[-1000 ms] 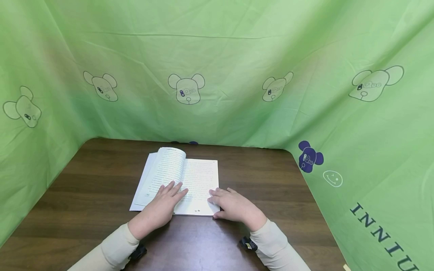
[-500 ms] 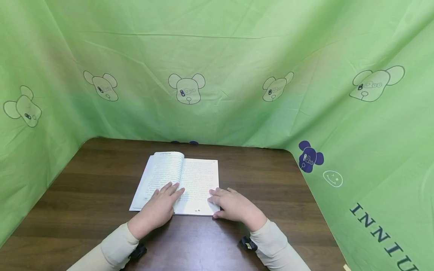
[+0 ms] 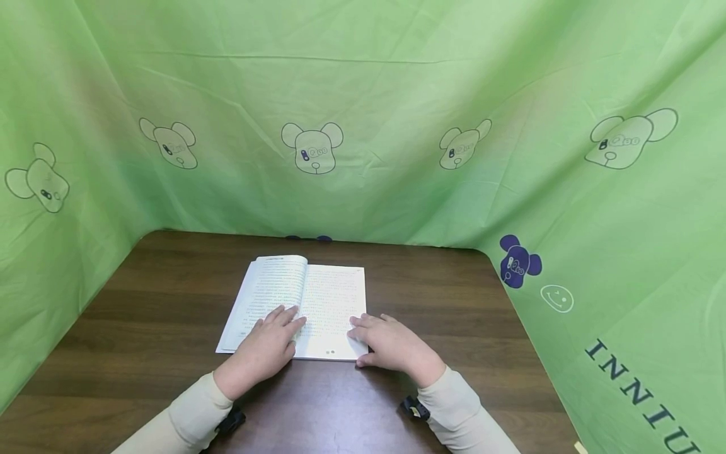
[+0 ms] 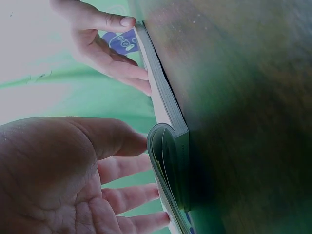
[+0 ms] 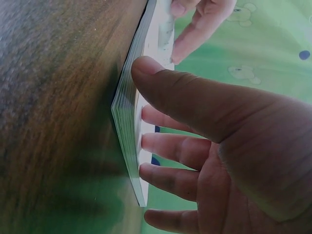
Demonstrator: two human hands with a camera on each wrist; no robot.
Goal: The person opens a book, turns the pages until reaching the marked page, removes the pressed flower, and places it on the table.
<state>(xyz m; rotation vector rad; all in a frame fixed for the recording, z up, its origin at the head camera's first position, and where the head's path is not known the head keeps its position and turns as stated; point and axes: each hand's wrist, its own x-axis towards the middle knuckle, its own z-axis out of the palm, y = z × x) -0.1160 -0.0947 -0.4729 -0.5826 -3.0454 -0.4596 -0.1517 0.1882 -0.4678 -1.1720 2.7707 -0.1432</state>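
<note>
An open book (image 3: 317,296) with printed pages lies on the dark wooden table (image 3: 425,296). My left hand (image 3: 269,343) presses flat on the left-hand pages near the spine, fingers straight. My right hand (image 3: 386,340) rests on the lower right corner of the right page, fingers extended, thumb at the book's near edge. In the left wrist view the left fingers (image 4: 129,168) lie against the curled pages of the book (image 4: 168,146). In the right wrist view the right fingers (image 5: 170,151) touch the top page of the book (image 5: 134,122) and the thumb lies at its edge.
Green cloth (image 3: 363,126) printed with bear heads walls the table at the back and both sides. Bare wood surrounds the book on the left, right and near side. Both forearms wear cream sleeves (image 3: 187,419).
The raised, curling left page has been pressed down flatter onto the left side. My left hand shifted slightly; the right hand stayed still.
</note>
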